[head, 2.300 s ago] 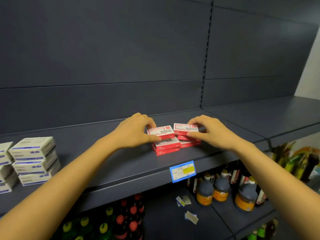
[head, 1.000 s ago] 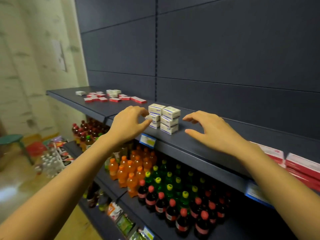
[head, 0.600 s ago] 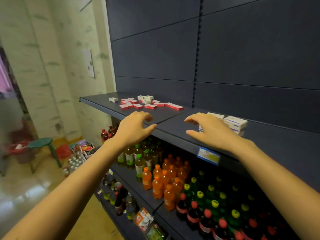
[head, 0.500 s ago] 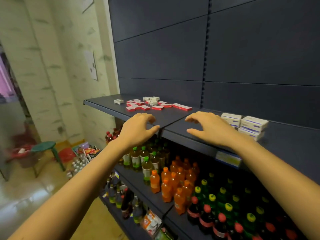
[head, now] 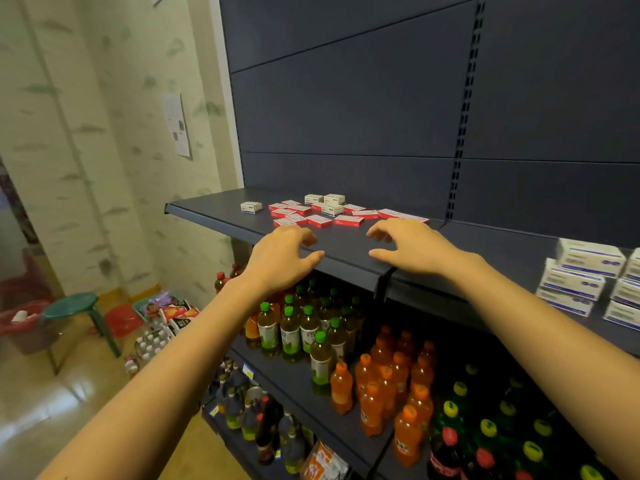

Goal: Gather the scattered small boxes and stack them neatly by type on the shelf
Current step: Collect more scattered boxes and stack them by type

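Note:
Several flat red-and-white boxes [head: 318,220] lie scattered on the dark shelf [head: 214,211], mixed with a few white-and-blue boxes [head: 333,204]; one white box [head: 251,207] sits apart at the left. A neat stack of white-and-blue boxes [head: 585,277] stands on the shelf at the far right. My left hand [head: 282,258] hovers over the shelf's front edge with loosely curled fingers, holding nothing. My right hand [head: 414,247] hovers just short of the scattered boxes, fingers spread and empty.
Lower shelves hold rows of green-capped and orange bottles [head: 374,382]. A green stool [head: 71,306], a red basket [head: 24,323] and loose goods on the floor [head: 162,317] stand at the left by the wall. A slotted upright [head: 460,116] divides the back panel.
The view swung left from the stacked red boxes, past the white stack, to the scattered boxes. Both hands let go of the red stack and travelled left, empty, toward the scattered pile.

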A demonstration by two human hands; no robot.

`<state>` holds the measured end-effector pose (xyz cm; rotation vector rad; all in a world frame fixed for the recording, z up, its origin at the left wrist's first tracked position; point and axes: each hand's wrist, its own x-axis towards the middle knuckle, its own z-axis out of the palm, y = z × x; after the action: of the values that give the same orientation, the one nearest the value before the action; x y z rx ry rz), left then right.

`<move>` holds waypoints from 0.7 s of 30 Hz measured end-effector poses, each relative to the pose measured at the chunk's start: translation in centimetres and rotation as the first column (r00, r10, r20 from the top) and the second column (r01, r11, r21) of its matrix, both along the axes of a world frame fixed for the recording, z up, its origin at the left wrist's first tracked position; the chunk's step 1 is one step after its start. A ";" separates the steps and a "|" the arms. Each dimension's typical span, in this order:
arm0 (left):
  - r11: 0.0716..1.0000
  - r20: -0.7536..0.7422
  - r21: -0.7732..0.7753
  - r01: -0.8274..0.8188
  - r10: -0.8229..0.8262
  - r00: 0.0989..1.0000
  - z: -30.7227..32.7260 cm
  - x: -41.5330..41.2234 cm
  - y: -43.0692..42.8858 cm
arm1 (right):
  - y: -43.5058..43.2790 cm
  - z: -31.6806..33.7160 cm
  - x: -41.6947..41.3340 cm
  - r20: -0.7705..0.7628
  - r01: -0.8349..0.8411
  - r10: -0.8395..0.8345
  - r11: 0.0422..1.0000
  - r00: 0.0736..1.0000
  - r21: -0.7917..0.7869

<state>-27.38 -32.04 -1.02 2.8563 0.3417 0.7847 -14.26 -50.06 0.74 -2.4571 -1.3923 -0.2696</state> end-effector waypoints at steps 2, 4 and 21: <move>1.000 -0.001 -0.013 0.001 -0.001 1.000 -0.2 1.4 2.0 | 2.1 0.0 1.7 0.001 0.017 -0.017 1.000 1.000 -0.005; 1.000 -0.009 -0.008 0.003 -0.003 1.000 -0.2 2.9 4.1 | 4.3 0.0 3.7 -0.005 0.041 -0.041 0.999 0.999 -0.005; 0.994 -0.114 -0.004 0.109 -0.109 0.987 -0.1 15.9 18.0 | 16.8 -1.3 18.1 -0.034 0.264 -0.289 0.911 0.957 -0.317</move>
<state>-11.43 -14.05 -1.12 2.9004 0.1964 0.6042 3.88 -33.30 -0.56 -2.8917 -1.1203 -0.0096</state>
